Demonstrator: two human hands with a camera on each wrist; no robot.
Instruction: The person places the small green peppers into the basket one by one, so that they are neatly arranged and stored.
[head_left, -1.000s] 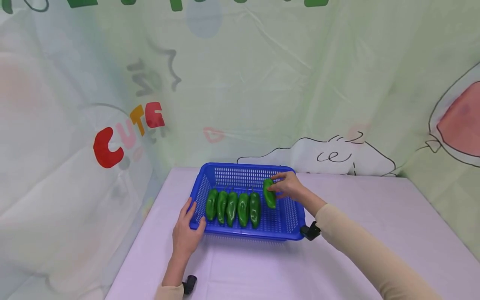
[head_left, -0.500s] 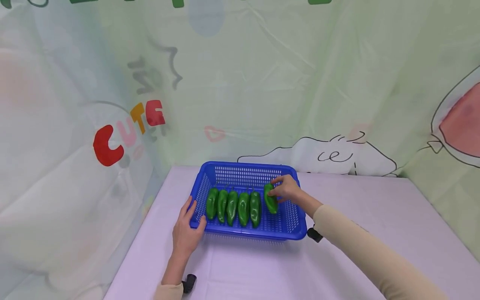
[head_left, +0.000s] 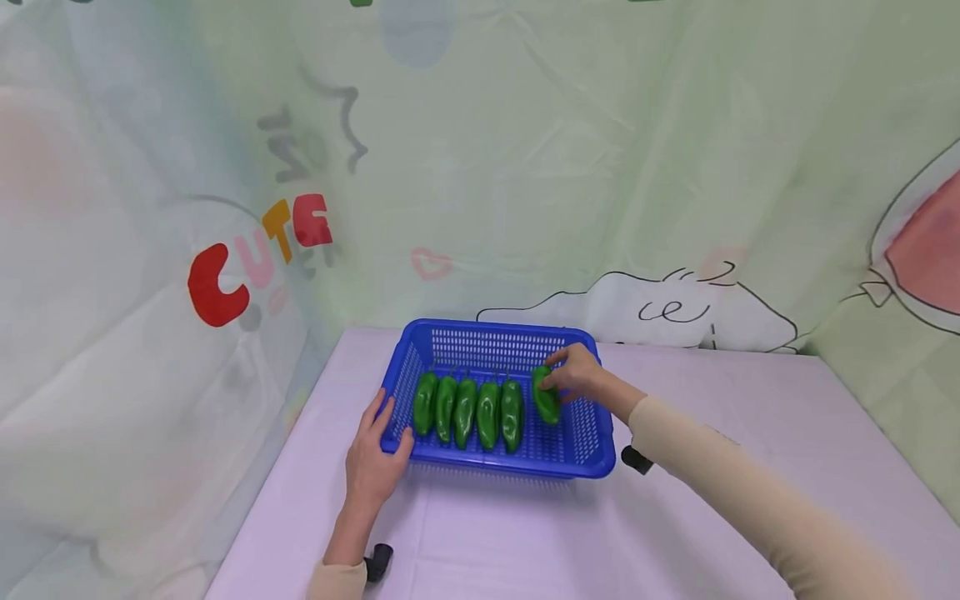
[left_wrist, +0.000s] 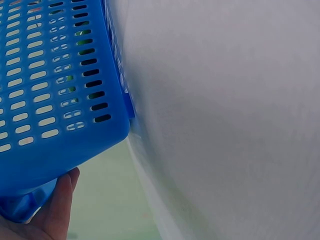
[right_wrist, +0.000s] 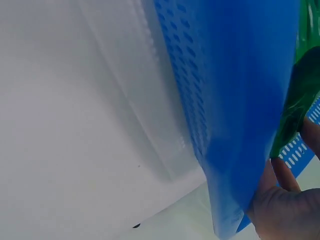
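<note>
A blue plastic basket with slotted walls stands on the table. My left hand grips its near left corner, the fingers along the left rim and the thumb at the front; in the left wrist view the hand is partly cut off below the basket wall. Inside lie several glossy green peppers side by side, stems pointing away. To their right my right hand pinches another green pepper between thumb and fingers, over the basket's right part. Whether this pepper touches the basket floor, I cannot tell.
The table has a pale lilac cloth. Behind the basket hangs a pale green printed curtain, which also runs down the left and right sides. Raised basket walls surround the peppers.
The right hand has brought its pepper slightly nearer and to the right, lower in the basket. The left hand stays on the corner, and the row of peppers keeps its place.
</note>
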